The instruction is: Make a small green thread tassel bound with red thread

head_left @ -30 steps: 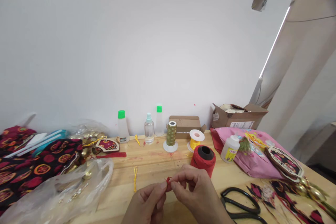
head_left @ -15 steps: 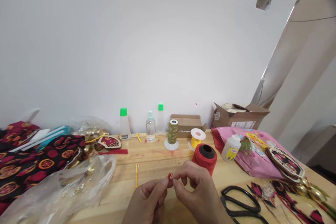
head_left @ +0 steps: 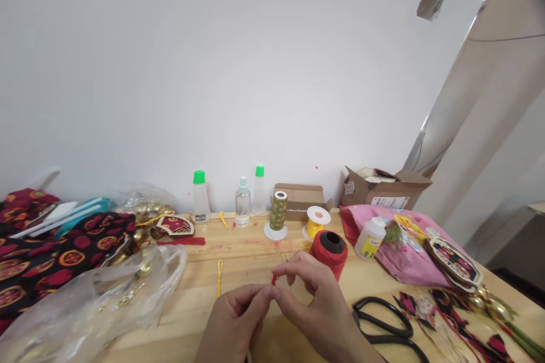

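A small piece of red thread pokes up between my hands at the front middle of the table. My left hand pinches it from below, thumb pressed against the fingers. On the other side my right hand has its thumb tip at the thread and its index finger curled over the top; the fingertips meet around it. The lower part of the thread is hidden by my fingers. Just behind my right hand stands a large red thread cone. Black-handled scissors lie to the right of that hand.
A gold thread spool and a yellow thread spool stand behind, near several bottles. A plastic bag and patterned cloth lie left. A glue bottle, pink bag and cardboard box are on the right.
My right index finger has lifted and curls above the red thread. The thread, a loose loop before, now stands as a thin upright strand. The whole view has shifted slightly.
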`<control>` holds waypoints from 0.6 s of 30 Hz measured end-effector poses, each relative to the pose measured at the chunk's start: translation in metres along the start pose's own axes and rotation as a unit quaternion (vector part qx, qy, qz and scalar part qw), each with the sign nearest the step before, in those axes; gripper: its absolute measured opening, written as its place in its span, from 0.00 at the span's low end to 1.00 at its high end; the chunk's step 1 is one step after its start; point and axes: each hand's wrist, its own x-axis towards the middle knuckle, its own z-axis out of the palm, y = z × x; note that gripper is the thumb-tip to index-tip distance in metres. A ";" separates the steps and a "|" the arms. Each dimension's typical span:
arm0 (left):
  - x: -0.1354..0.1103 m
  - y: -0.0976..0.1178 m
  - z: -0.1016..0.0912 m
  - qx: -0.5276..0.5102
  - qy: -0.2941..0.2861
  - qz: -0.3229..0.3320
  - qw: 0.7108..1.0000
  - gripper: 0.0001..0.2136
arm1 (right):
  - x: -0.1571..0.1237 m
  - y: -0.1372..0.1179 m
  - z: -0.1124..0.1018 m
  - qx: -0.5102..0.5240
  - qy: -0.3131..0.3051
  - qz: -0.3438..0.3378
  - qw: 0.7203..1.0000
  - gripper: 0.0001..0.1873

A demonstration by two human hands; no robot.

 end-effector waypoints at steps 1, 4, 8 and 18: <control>0.000 0.000 0.001 0.012 0.001 0.011 1.000 0.18 | 0.000 0.000 0.000 -0.010 0.002 -0.018 1.000 0.06; -0.001 0.000 0.003 0.016 -0.003 0.029 0.999 0.18 | -0.001 -0.002 0.001 -0.046 0.028 -0.079 0.995 0.06; -0.001 0.001 0.003 -0.006 0.002 0.028 1.000 0.14 | -0.003 -0.002 0.001 -0.119 0.065 -0.191 0.972 0.07; 0.004 -0.006 -0.003 -0.091 -0.098 0.003 0.991 0.16 | -0.002 0.003 0.004 -0.142 0.091 -0.282 0.945 0.08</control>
